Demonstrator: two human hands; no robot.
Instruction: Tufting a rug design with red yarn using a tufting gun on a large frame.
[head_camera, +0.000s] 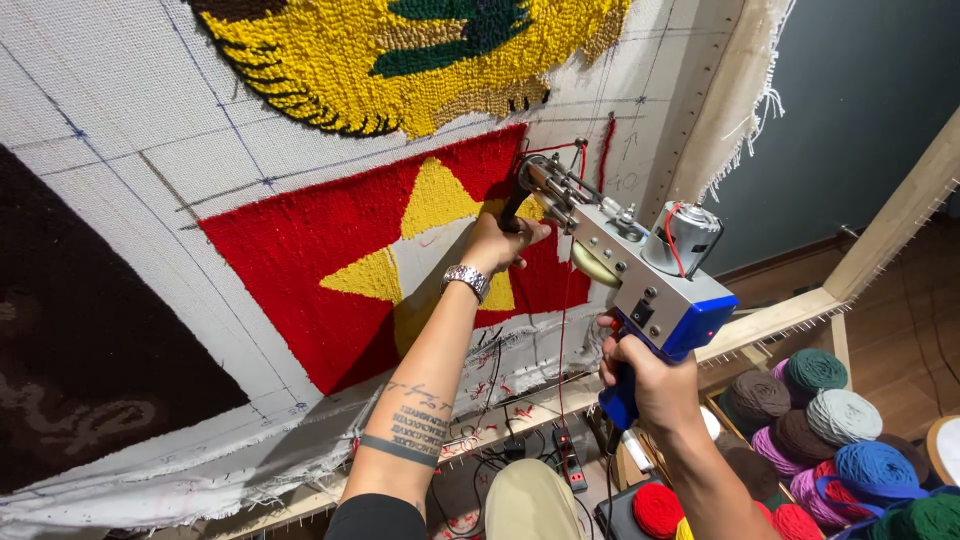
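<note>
A person works a tufting gun (625, 255) against a white cloth (150, 110) stretched on a wooden frame (770, 320), seen from a head-worn camera. The right hand (650, 375) has its fingers clenched around the gun's blue grip, low at the frame's bottom right corner, with the silver body and its round motor (683, 236) angled up and to the left. The left hand (500, 240), a metal watch (466, 280) on its wrist and a tattoo (418, 420) along the forearm, grasps the gun's front handle, fingers closed around it, right at the cloth. The gun's needle end touches the cloth near the right edge of a red tufted panel (300, 260), where a yellow star (430, 200) is partly filled; the star's middle shows bare cloth. Red yarn (566, 300) runs down from the gun's front toward the bottom rail. Above the panel, along the cloth's top edge, lies a yellow and green tufted patch (400, 50); a dark brown patch (80, 330) fills the left edge. Below the frame's right corner, balls of yarn (830, 420) in brown, green, grey, purple, blue and red sit packed in a wooden box. A power strip (570, 465) and cables lie on the floor under the bottom rail.
</note>
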